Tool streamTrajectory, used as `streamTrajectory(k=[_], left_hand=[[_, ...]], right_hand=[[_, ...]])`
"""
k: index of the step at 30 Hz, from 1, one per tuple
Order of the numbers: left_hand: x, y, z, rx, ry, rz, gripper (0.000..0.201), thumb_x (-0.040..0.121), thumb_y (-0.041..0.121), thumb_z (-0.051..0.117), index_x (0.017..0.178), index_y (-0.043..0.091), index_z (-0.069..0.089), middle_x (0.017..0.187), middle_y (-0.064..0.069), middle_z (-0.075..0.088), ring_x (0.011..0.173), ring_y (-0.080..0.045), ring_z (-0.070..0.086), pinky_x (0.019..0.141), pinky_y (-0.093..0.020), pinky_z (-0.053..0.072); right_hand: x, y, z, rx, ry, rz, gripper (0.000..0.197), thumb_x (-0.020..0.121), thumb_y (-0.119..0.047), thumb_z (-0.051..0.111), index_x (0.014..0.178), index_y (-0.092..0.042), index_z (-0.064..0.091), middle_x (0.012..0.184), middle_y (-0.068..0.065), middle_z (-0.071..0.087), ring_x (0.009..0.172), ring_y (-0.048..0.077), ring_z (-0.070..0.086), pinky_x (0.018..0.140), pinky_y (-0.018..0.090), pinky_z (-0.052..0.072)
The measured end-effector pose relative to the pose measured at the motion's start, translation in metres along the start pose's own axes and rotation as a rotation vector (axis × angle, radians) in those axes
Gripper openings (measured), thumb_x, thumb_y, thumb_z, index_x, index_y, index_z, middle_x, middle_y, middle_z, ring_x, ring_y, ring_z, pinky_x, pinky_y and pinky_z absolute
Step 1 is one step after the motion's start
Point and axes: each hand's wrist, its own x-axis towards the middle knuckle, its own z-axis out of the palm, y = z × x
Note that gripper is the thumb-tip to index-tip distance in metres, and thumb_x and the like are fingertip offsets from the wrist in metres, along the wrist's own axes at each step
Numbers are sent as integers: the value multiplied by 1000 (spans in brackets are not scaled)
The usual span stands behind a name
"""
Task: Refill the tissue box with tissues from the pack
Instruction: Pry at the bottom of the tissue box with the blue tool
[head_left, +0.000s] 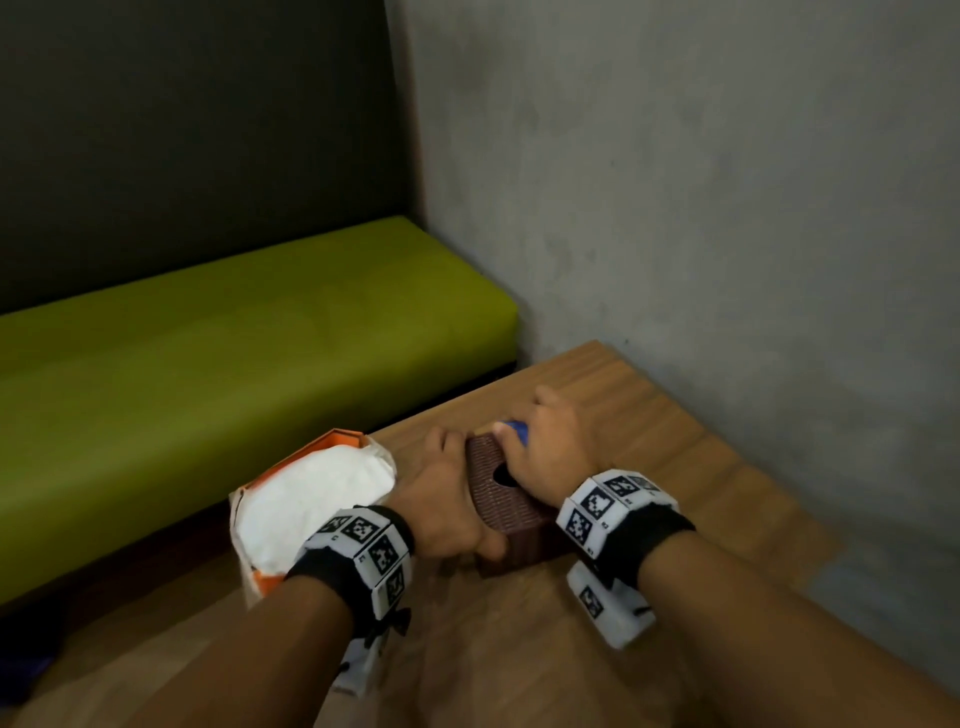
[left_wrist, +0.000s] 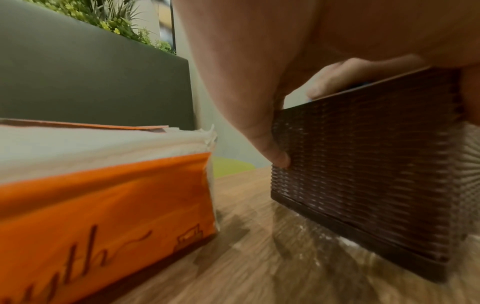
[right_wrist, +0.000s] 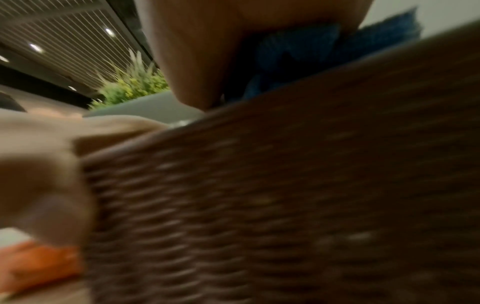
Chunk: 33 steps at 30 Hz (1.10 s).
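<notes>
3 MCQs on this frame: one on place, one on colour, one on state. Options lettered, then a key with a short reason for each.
1. Where does the tissue pack lie relative to the tissue box?
A. on top of it
B. on its left on the table
C. on the green bench

2. What colour is the cloth under the right hand?
A. blue
B. red
C. yellow

3. What state is the tissue pack in?
A. sealed
B. empty and flat
C. torn open on top, white tissues showing

Key:
1 B, the head view shows the orange pack left of the brown woven box, both on the wooden table.
2 A, blue shows past the fingers in the head and right wrist views.
3 C, white tissues are exposed in the head and left wrist views, next to the left hand, which grips the box.
</notes>
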Motion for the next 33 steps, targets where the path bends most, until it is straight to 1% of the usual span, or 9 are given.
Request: streamTrajectory(k=[2, 7, 13, 17, 19, 23, 28, 31, 33], left_hand=[[1, -2, 0, -22, -9, 10, 124, 42, 45, 88, 145, 17, 24, 127, 5, 26, 107, -14, 44, 85, -26, 44], [2, 1, -1, -23, -8, 34, 120, 51, 39, 90, 146, 15, 22, 126, 3, 25, 104, -13, 43, 81, -22, 40], [2, 1, -1, -3, -3, 19, 119, 47, 42, 91, 143, 17, 25, 122, 3, 27, 102, -14, 45, 77, -25, 43], [3, 0, 1, 10, -5, 32, 124, 47, 44, 89, 147, 17, 21, 126, 3, 26, 106, -17, 46, 82, -26, 44], [5, 1, 1, 6, -3, 29, 124, 46, 44, 89, 146, 17, 21, 126, 3, 25, 106, -18, 46, 83, -27, 45], [4, -1, 2, 5, -2, 26, 126, 43, 46, 89, 146, 16, 23, 130, 1, 28, 109, -17, 47, 85, -27, 44], [5, -6, 2, -12, 0, 54, 132, 44, 49, 91, 150, 16, 20, 133, 2, 30, 114, -16, 45, 92, -27, 45], [7, -9, 7, -91, -43, 20, 142, 45, 49, 93, 155, 21, 6, 138, 6, 34, 124, -15, 43, 104, -30, 43], [8, -10, 12, -134, -64, -10, 143, 43, 49, 91, 154, 28, 3, 138, 7, 41, 123, -15, 48, 101, -30, 46]], right_hand=[[0, 1, -2, 4, -52, -9, 34, 88, -43, 53, 99, -18, 73, 105, 4, 58, 93, 27, 60, 77, 41, 52], [14, 35, -19, -31, 6, 245, 27, 87, -37, 62, 98, -15, 73, 104, 7, 68, 92, 27, 63, 65, 28, 41], [8, -5, -5, 71, -77, 99, 20, 85, -37, 64, 96, -23, 73, 104, 3, 66, 97, 26, 63, 81, 40, 54], [9, 39, -32, -11, -36, 269, 20, 87, -31, 65, 98, -17, 74, 100, 11, 70, 93, 31, 64, 73, 35, 52], [9, 33, -30, -10, -8, 247, 19, 88, -28, 63, 94, -13, 74, 98, 13, 69, 92, 33, 65, 68, 32, 49], [3, -17, -9, 26, -79, 64, 19, 87, -35, 63, 94, -20, 74, 103, 5, 65, 94, 28, 63, 77, 39, 53], [11, 14, -27, 52, -125, 217, 17, 87, -33, 66, 95, -22, 76, 100, 8, 70, 92, 28, 65, 77, 39, 55], [12, 15, -29, 23, -87, 209, 19, 88, -32, 64, 95, -19, 76, 100, 10, 69, 91, 28, 65, 74, 38, 55], [10, 1, -20, 35, -92, 178, 24, 89, -37, 61, 94, -17, 73, 100, 9, 67, 91, 28, 64, 72, 36, 53]])
